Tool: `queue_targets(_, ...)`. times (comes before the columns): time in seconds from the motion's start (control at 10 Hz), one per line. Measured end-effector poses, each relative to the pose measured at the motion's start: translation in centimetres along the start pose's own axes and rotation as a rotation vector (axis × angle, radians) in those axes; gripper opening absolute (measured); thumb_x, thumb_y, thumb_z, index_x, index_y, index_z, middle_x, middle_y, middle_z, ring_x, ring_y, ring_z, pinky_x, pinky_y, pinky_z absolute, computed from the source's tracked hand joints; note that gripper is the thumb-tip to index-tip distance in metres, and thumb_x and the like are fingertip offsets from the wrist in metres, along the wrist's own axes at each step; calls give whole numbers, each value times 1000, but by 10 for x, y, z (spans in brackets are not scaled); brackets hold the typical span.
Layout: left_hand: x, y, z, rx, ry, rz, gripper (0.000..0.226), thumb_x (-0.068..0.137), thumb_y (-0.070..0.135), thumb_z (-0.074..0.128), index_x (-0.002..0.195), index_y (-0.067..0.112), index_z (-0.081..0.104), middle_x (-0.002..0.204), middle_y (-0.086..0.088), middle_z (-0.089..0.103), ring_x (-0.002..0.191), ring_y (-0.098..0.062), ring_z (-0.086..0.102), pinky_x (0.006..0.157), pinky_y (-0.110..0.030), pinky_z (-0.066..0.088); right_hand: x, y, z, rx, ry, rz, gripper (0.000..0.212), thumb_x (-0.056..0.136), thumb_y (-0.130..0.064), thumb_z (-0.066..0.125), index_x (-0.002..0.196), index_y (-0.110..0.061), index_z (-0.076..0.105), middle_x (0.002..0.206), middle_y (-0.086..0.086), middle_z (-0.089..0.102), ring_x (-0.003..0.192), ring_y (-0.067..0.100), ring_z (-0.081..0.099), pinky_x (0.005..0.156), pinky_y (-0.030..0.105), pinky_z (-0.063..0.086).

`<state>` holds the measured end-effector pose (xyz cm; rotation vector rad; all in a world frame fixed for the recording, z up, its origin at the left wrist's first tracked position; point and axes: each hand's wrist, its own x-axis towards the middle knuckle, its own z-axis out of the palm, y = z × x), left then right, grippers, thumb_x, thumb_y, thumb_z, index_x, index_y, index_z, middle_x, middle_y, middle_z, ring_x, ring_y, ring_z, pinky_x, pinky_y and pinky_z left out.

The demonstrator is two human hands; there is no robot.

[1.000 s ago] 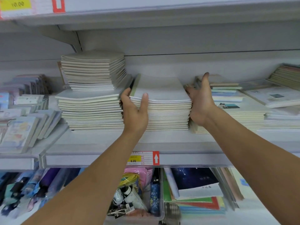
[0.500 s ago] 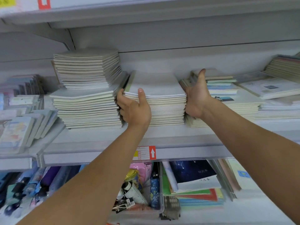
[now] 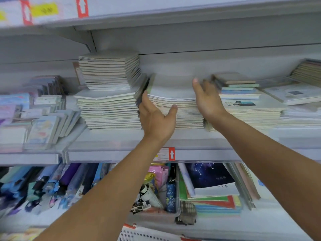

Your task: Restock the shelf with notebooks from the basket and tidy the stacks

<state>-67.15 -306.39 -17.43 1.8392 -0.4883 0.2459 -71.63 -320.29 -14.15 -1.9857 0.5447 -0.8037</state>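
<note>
A middle stack of pale notebooks (image 3: 175, 94) stands on the grey shelf (image 3: 191, 138). My left hand (image 3: 156, 117) is at the stack's front left corner, fingers straight along its left side and thumb spread across the front edges. My right hand (image 3: 206, 100) is open at the stack's right side, fingers stretched over the top right edge, blurred by motion. A taller two-tier stack of notebooks (image 3: 109, 91) stands to the left, and a mixed stack (image 3: 243, 101) to the right. The white basket's rim (image 3: 144, 233) shows at the bottom edge.
Small notebooks in sleeves (image 3: 40, 122) fill the left shelf section. More flat notebooks (image 3: 293, 94) lie at the far right. Below the price rail (image 3: 165, 153) are folded umbrellas (image 3: 52, 185), a clear bin of small goods (image 3: 156, 192) and colourful notebooks (image 3: 212, 188). An upper shelf (image 3: 156, 13) overhangs.
My left hand has let go of the stack's corner and spread open. My right hand has slid from the stack's right side up over its top edge. The camera shifted left.
</note>
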Motion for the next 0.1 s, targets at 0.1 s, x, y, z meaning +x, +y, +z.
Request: queue_targets(0.1, -21, -8, -29, -60, -39, 146, 82, 86, 30, 70, 150, 26, 18, 148, 2, 31, 135, -11, 32, 115, -37, 30, -30, -4, -4, -231, 61, -301, 61, 92, -59, 50, 135, -17, 56, 141, 2, 53, 132, 19, 47, 110, 37, 39)
